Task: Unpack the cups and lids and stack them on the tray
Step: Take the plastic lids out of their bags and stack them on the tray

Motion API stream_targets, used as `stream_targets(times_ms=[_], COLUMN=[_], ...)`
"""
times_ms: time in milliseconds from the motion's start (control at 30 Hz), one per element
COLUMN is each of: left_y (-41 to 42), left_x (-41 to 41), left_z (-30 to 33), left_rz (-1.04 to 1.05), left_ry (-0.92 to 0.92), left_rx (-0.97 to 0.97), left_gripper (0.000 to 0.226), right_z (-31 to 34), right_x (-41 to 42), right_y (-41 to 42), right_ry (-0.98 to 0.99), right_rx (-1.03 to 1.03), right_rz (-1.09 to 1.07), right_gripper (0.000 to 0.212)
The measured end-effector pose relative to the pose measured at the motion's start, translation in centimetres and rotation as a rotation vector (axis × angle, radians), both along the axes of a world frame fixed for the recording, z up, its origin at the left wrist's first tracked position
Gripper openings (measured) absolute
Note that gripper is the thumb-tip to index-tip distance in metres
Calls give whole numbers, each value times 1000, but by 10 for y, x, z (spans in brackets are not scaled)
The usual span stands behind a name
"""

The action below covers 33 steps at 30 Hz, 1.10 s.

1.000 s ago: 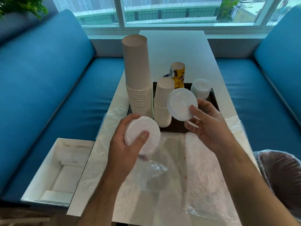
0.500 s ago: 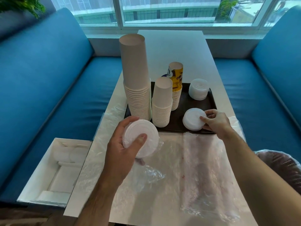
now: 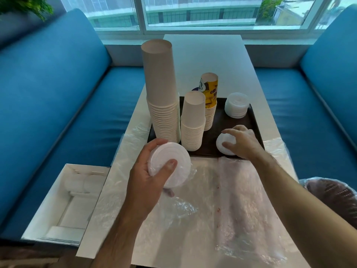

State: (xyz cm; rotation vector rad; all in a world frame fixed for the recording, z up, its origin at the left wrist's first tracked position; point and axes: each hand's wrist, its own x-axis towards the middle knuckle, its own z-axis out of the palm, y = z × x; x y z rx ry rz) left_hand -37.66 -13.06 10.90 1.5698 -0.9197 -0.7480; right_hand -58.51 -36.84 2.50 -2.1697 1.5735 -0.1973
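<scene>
**Right hand settles over lids on the tray**

Since the earlier frame, the right hand (image 3: 241,142) has slid further over the small lid pile (image 3: 225,145) at the tray's (image 3: 255,120) near right corner, fingers curled around it. Left hand (image 3: 148,176) grips a wrapped lid stack (image 3: 171,167) above the table's (image 3: 202,59) near left part. Cup stacks (image 3: 162,105) fill the tray's left side; plastic wrap (image 3: 241,209) covers the near table. Blue benches (image 3: 58,89) flank it under a window (image 3: 193,12).

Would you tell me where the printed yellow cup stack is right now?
In the head view, the printed yellow cup stack stands on the tray, behind the short white cup stack.
</scene>
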Motion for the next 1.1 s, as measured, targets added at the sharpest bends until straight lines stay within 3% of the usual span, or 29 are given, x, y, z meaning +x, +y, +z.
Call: stream_targets(times_ms=[300,533,900,1100], left_y=[1,-1,-4,-6], left_x=[4,7,4,1], left_z=[1,-3,3,2], left_rz=[17,2,-8,-9], left_ry=[-2,-12,-6,-37], left_rx=[12,-8,-1,7], left_gripper=[49,47,49,46], right_z=[-12,-24,-30,-19], right_x=[-12,-17,-18,-18], right_y=[-17,-3,3,5], right_ry=[-161,-265,-72,-152], right_rx=[103,20,-6,-45], right_rz=[-94,-121,-113,-109], right_gripper=[45,43,43,46])
